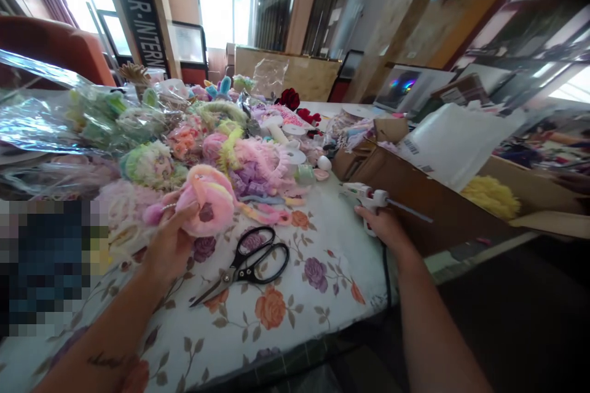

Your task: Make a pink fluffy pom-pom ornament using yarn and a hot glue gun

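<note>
My left hand (174,239) is closed on a fluffy pink ring (220,201), held above the flowered tablecloth. A pink pompom (153,215) with a short string of beads hangs beside its fingers. At the right, my right hand (383,226) is wrapped round the handle of a white glue gun (364,193), with a glue stick poking out of its back. Between the hands, black-handled scissors (244,265) lie on the cloth, their blades toward the lower left.
Pastel fluffy trims and flowers (262,163) are heaped across the back and left. A cardboard box (415,196) with a white plastic bag (461,135) and yellow fluff stands at the right. A dark cord hangs over the table's edge.
</note>
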Action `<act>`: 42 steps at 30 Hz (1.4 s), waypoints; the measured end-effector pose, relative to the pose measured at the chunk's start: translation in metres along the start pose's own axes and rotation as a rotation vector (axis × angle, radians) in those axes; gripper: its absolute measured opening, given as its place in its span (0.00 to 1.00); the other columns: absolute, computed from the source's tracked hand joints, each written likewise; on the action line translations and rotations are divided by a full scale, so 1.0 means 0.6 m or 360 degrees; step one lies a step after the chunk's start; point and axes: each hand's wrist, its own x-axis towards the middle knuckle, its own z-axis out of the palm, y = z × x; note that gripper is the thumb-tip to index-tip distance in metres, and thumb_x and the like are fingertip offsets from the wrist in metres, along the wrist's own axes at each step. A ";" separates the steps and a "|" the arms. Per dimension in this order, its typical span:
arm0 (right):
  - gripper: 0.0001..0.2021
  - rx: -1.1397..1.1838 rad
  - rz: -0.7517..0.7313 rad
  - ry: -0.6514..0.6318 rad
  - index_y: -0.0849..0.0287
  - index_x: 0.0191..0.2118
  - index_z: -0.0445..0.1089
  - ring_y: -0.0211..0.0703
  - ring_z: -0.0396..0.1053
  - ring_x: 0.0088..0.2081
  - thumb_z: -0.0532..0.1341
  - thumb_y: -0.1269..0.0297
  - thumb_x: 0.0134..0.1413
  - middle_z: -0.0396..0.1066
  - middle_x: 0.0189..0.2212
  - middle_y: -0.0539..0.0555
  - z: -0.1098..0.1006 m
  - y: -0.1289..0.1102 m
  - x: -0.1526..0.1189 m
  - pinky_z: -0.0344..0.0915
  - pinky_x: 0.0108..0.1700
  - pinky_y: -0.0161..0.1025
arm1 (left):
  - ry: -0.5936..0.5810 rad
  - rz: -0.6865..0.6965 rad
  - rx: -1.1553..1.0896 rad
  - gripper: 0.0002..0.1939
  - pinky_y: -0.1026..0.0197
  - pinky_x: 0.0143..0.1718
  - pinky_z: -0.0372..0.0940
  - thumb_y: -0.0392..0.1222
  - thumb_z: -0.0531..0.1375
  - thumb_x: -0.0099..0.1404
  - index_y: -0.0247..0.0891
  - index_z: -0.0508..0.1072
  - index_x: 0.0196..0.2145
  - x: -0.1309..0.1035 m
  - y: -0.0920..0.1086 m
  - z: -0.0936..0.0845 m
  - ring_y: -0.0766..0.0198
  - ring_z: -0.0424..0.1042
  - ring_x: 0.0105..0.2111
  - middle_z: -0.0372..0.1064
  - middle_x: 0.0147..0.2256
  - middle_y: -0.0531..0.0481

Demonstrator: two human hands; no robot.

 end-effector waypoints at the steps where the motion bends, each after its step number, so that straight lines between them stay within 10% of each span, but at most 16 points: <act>1: 0.10 -0.0015 0.0020 -0.0021 0.57 0.24 0.71 0.56 0.78 0.34 0.62 0.57 0.50 0.74 0.21 0.57 0.006 0.000 0.001 0.69 0.36 0.43 | -0.0012 -0.0011 0.0014 0.26 0.66 0.35 0.71 0.37 0.75 0.46 0.41 0.76 0.44 -0.001 0.001 0.000 0.65 0.76 0.33 0.77 0.34 0.55; 10: 0.19 -0.0437 -0.0065 -0.0073 0.53 0.17 0.67 0.63 0.75 0.26 0.62 0.50 0.54 0.74 0.20 0.65 -0.050 -0.020 -0.087 0.65 0.30 0.51 | -0.0140 0.0017 0.0216 0.30 0.62 0.41 0.71 0.41 0.75 0.48 0.43 0.75 0.50 -0.004 -0.004 0.001 0.58 0.78 0.41 0.77 0.36 0.54; 18: 0.15 0.0437 -0.1807 -0.0164 0.54 0.53 0.74 0.49 0.75 0.52 0.55 0.70 0.68 0.79 0.49 0.57 -0.016 -0.281 -0.175 0.72 0.55 0.45 | -0.0392 -0.0267 0.0420 0.35 0.59 0.44 0.70 0.43 0.74 0.49 0.43 0.74 0.56 -0.014 0.003 -0.005 0.51 0.76 0.48 0.78 0.42 0.49; 24: 0.24 0.0033 -0.2414 -0.0272 0.52 0.60 0.69 0.56 0.58 0.68 0.55 0.80 0.63 0.69 0.64 0.55 0.026 -0.379 -0.160 0.57 0.67 0.59 | -0.0460 -0.0304 0.0434 0.39 0.56 0.46 0.69 0.43 0.73 0.51 0.42 0.71 0.60 -0.016 0.005 -0.005 0.49 0.75 0.50 0.78 0.46 0.47; 33: 0.10 0.0077 -0.2334 -0.0289 0.57 0.34 0.72 0.48 0.73 0.42 0.56 0.73 0.66 0.79 0.34 0.54 0.029 -0.367 -0.150 0.61 0.56 0.51 | -0.0491 -0.0289 0.0410 0.34 0.60 0.44 0.69 0.42 0.72 0.54 0.41 0.72 0.58 -0.016 0.005 -0.007 0.54 0.75 0.47 0.77 0.47 0.46; 42: 0.07 0.1016 -0.1123 -0.1181 0.54 0.43 0.67 0.37 0.65 0.29 0.63 0.63 0.60 0.67 0.30 0.46 0.041 -0.334 -0.185 0.59 0.31 0.33 | -0.0226 -0.0182 0.0351 0.34 0.59 0.44 0.71 0.42 0.74 0.52 0.41 0.73 0.56 -0.018 0.000 0.004 0.55 0.76 0.44 0.78 0.44 0.48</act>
